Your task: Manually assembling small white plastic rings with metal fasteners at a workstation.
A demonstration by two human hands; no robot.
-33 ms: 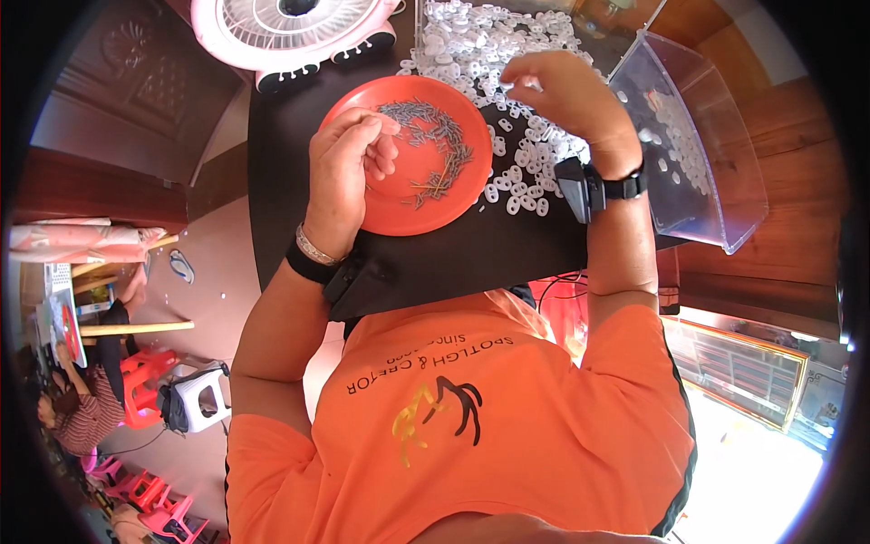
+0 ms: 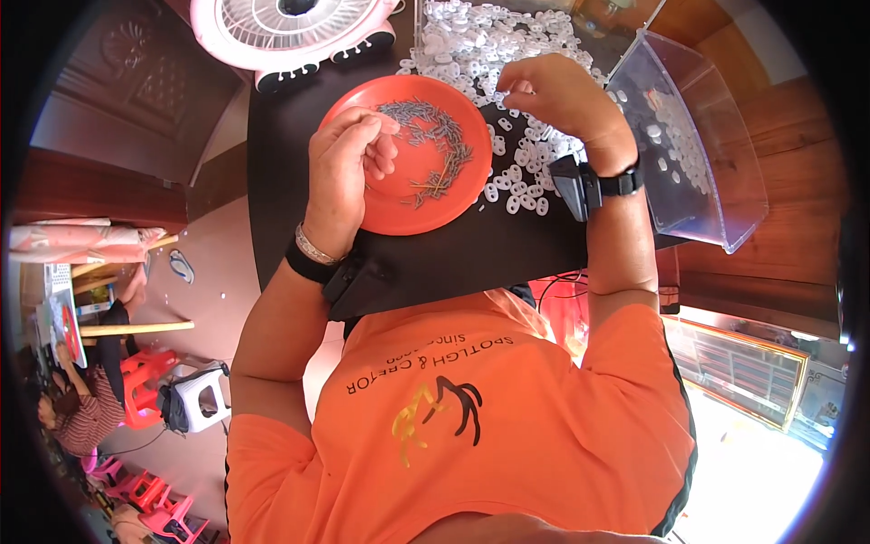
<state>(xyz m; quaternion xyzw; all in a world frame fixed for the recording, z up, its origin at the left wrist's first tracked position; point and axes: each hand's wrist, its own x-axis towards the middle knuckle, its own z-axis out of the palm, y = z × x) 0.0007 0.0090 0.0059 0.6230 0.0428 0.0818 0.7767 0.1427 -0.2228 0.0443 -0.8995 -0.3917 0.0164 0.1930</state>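
My left hand (image 2: 343, 168) is over the left side of a round orange-red plate (image 2: 412, 168), its fingers curled in and the thumb against the forefinger. What it pinches, if anything, is too small to make out. Many small grey screws (image 2: 449, 140) lie on the plate in a curved band. To the right, my right hand (image 2: 566, 98) hovers above white oval plastic pieces with holes (image 2: 524, 172), fingers bent and thumb close to the forefinger. Whether a piece sits in that grip cannot be seen clearly. A larger heap of the same pieces (image 2: 471, 45) spreads behind.
A pink fan (image 2: 294, 41) stands at the far left of the black table (image 2: 426, 267). On the right, a clear plastic bin (image 2: 680, 213) lies tilted with white pieces inside. Away to the left, another person (image 2: 95, 412) is near red and white stools (image 2: 210, 399).
My right hand has shifted very slightly left, and its wrist has turned a little. My left hand and the plate look the same.
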